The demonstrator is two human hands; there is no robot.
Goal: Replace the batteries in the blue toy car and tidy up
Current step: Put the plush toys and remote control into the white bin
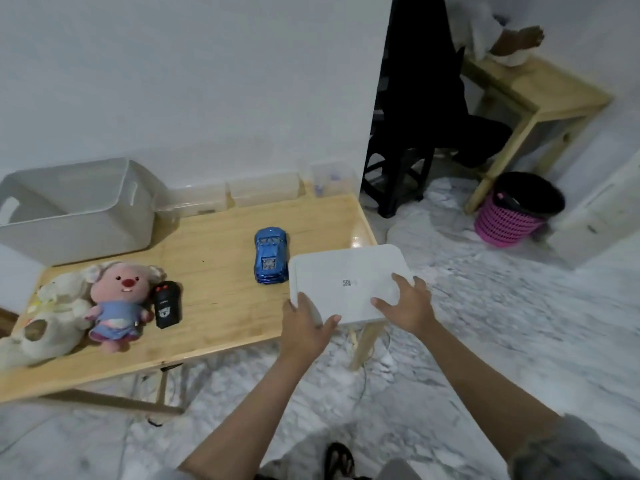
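Note:
The blue toy car (270,255) stands on the wooden table (214,306), right of the middle. A flat white lid (346,271) lies over the table's near right corner, just right of the car. My left hand (304,327) grips the lid's near left corner with the thumb on top. My right hand (405,303) holds the lid's near right edge with fingers spread across its top. A black remote control (167,304) lies on the table to the left, beside the plush toys.
A white storage bin (76,209) stands open at the table's back left. Clear plastic boxes (263,190) line the wall. A pink plush toy (117,303) and pale plush toys (52,320) lie at the left. Another person sits at a second wooden table (533,88); a pink basket (516,209) stands on the floor.

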